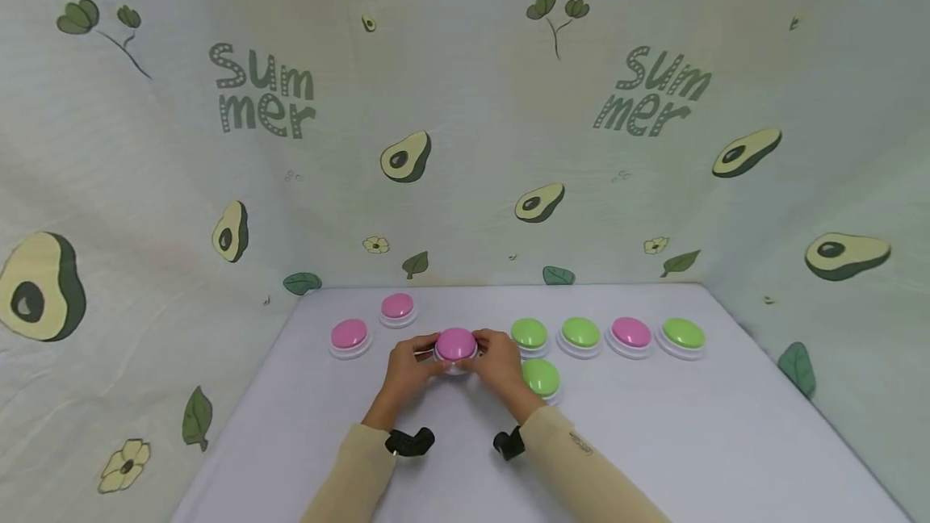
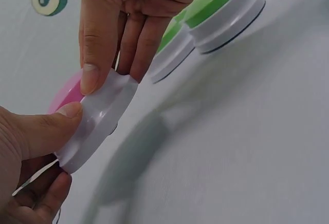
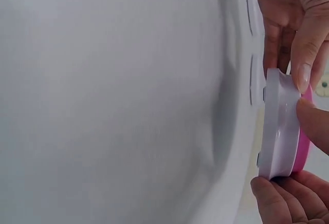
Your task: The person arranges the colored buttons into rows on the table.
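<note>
Pink button [image 1: 456, 344] sits between both hands, mid-table, dome upward, right of two loose pink buttons and left of a row of green and pink ones. Left hand [image 1: 407, 366] pinches its left side, right hand [image 1: 501, 361] its right; both narrow, thumbs on the near side, fingers reaching round. Grip falls mainly on the white base [image 3: 280, 126], probably to keep the button level and the dome unpressed; opposed hands likely steady it from tipping. At left, a near pink button [image 1: 349, 335] and a far pink button [image 1: 396, 307] stand apart. Far right row, left to right: green, green, pink, green, all dome up, so colours read easily from above. One green button [image 1: 541, 378] stands nearer, beside the right wrist. Head view gives colours and layout, but not height over the table [image 1: 654, 434]. Right wrist view adds small feet [image 3: 264, 94] under the base and a gap below, so the button appears lifted; left wrist view adds a broad shadow [image 2: 136, 154] on the tabletop.
</note>
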{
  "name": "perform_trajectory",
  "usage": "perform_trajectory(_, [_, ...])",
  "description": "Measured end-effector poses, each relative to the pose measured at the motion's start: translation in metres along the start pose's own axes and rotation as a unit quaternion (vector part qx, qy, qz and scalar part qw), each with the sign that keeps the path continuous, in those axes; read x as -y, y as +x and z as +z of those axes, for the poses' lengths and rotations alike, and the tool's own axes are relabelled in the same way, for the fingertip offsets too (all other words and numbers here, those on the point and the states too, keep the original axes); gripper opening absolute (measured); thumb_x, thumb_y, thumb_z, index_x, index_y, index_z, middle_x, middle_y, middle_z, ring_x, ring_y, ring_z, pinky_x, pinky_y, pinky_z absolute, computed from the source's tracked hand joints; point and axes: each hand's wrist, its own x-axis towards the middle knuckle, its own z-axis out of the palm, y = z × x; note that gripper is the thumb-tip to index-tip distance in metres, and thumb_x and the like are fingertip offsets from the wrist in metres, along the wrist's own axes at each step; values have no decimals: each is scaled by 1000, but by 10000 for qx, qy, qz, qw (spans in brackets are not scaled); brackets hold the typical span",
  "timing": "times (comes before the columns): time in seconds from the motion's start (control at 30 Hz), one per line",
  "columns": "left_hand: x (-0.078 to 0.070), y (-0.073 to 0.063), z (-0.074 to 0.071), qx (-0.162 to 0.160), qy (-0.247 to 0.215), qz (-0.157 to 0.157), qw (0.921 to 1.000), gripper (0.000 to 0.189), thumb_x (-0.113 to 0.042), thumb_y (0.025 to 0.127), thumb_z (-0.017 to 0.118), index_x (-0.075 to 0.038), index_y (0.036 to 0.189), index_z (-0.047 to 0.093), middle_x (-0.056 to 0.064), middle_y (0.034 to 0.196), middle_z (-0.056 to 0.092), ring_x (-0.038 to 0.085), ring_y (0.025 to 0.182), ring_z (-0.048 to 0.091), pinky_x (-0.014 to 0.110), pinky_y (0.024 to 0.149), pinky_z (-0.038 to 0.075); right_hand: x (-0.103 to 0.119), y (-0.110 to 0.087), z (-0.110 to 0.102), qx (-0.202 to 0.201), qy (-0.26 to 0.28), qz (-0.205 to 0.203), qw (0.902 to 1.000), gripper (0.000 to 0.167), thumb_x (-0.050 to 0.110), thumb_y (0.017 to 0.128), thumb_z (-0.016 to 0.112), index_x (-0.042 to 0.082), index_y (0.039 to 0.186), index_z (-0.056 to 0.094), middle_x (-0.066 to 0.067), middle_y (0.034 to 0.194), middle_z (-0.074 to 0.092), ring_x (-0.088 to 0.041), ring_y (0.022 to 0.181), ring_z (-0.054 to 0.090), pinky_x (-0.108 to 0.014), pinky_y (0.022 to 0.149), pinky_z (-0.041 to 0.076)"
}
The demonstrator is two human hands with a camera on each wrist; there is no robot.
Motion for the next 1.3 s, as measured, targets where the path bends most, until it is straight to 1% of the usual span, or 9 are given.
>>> perform_trajectory(0.27, [-23,-1,40,97,-195,98,9997,56,-1,83,88,4,135,67,22,135,68,39,125,64,44,104,57,-14,-15,-42,-104,198,100,9997,62,8,77,93,-7,131,67,-24,131,70,-37,124,67,-48,106,55])
perform_trajectory(0.37, [-33,0,57,143,-223,116,9996,56,-3,84,88,2,135,67,19,135,68,37,125,64,44,106,56,-21,-19,-61,-168,80,81,9998,62,8,77,94,-7,130,67,-25,130,70,-38,123,68,-48,103,57])
perform_trajectory(0.5, [-44,1,80,185,-274,291,9990,54,-3,82,89,2,132,69,18,131,69,36,122,66,42,105,57,-32,-25,-84,-241,-4,142,9996,61,7,77,93,-8,130,67,-26,129,70,-40,122,68,-49,102,57])
perform_trajectory(0.63, [-54,3,104,233,-239,485,9983,53,-2,80,90,4,129,70,16,122,70,33,116,68,38,103,58,-42,-32,-106,-328,81,341,9988,60,6,78,92,-9,131,66,-27,129,69,-41,123,67,-49,102,57])
perform_trajectory(0.73, [-64,4,121,311,-182,491,9981,53,-1,79,91,4,127,71,14,116,68,32,113,69,37,101,58,-51,-36,-121,-461,144,433,9979,61,4,77,93,-10,130,67,-28,129,69,-41,123,67,-48,102,57])
perform_trajectory(0.83, [-76,5,135,436,-116,416,9981,53,0,78,92,4,126,71,13,115,69,31,112,69,37,100,59,-58,-41,-135,-564,152,472,9972,61,3,76,93,-11,129,66,-29,128,69,-42,123,67,-49,102,57])
perform_trajectory(1.03, [-93,8,158,790,226,358,9960,51,-2,76,94,3,122,73,12,114,74,26,108,72,36,95,62,-72,-51,-156,-724,14,583,9957,60,3,75,93,-11,127,67,-30,127,69,-43,123,66,-50,102,57])
perform_trajectory(1.13, [-100,11,167,981,587,437,9925,47,-6,74,96,2,116,76,8,107,77,20,99,72,34,89,62,-78,-55,-164,-807,-155,703,9941,58,4,76,93,-10,127,68,-29,127,70,-42,123,66,-51,102,56])
perform_trajectory(1.3, [-113,15,183,1329,1130,538,9832,41,-8,72,97,-2,109,79,0,91,73,11,85,62,28,76,58,-88,-62,-176,-912,-293,801,9922,57,3,74,94,-10,124,69,-28,124,71,-42,120,68,-50,101,58])
